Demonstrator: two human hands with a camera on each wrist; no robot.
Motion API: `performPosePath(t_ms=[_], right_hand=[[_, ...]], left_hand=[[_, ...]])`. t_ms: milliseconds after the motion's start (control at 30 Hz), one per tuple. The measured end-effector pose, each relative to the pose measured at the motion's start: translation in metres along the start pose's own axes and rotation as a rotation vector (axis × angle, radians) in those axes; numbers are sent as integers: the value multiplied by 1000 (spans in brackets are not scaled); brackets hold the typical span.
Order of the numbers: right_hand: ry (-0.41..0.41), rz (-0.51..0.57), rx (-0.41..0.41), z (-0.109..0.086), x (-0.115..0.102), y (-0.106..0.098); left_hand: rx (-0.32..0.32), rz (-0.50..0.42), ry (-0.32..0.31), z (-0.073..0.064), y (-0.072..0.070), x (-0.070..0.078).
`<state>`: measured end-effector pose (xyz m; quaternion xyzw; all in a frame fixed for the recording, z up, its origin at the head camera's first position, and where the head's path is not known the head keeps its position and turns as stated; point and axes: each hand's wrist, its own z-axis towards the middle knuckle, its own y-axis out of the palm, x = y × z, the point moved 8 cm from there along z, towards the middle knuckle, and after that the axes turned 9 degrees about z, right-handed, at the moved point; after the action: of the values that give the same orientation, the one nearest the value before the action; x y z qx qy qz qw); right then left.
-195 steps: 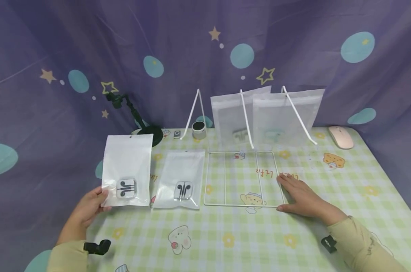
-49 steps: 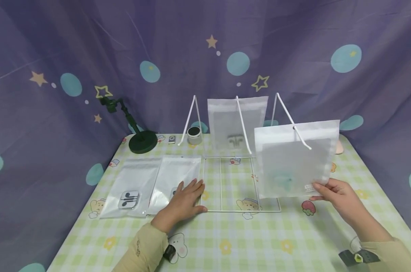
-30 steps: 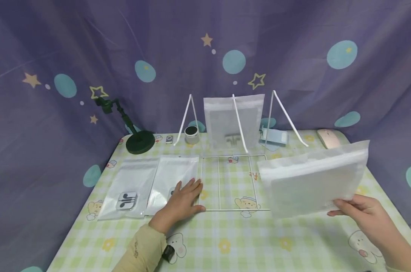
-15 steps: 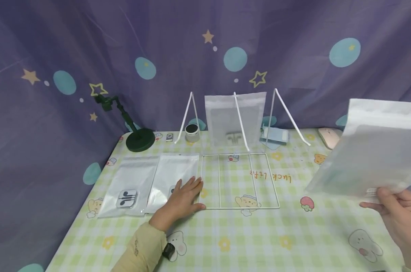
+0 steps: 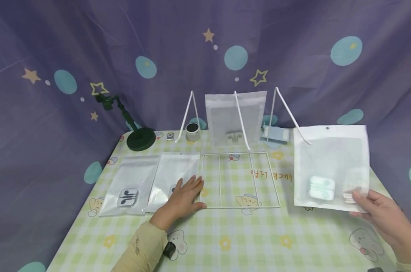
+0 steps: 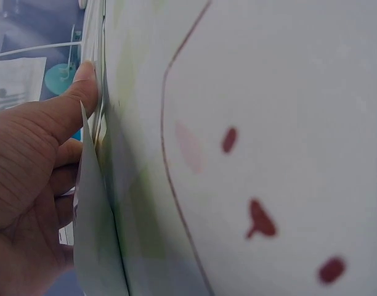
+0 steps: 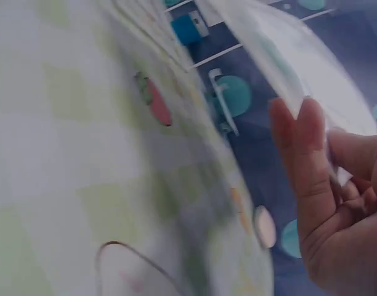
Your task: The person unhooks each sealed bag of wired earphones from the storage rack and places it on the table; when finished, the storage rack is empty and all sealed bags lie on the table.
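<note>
Right fingers (image 5: 365,203) pinch a pouch (image 5: 331,164) at its edge, apparently with room beneath.

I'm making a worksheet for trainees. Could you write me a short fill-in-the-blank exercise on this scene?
The held bag is pinched by the person's ____ hand.
The number of bags lying on the tablecloth is ____.
The hanging bag is on the ____ of three arms of the white rack.
In the head view, the dark-topped cylinder stands to the ____ of the hanging bag.
Missing words: right, two, middle, left.
</note>
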<state>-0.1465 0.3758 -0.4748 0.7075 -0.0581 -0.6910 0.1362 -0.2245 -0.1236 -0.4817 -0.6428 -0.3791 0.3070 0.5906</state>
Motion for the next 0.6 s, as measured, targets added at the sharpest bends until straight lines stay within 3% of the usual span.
performPosePath(t_ms=[100,200,300,600], right_hand=[[170,-77,32,7,21,-4],[276,-155,51,14,37,-4],[326,-239,56,19,46,-2],[373,-522,81,32,47,5]], left_hand=[[-5,-12,0,1,-1,0],[-11,-22,-3,1,-2,0],[-12,-24,-5,1,-3,0],[4,-19,5,0,0,0]])
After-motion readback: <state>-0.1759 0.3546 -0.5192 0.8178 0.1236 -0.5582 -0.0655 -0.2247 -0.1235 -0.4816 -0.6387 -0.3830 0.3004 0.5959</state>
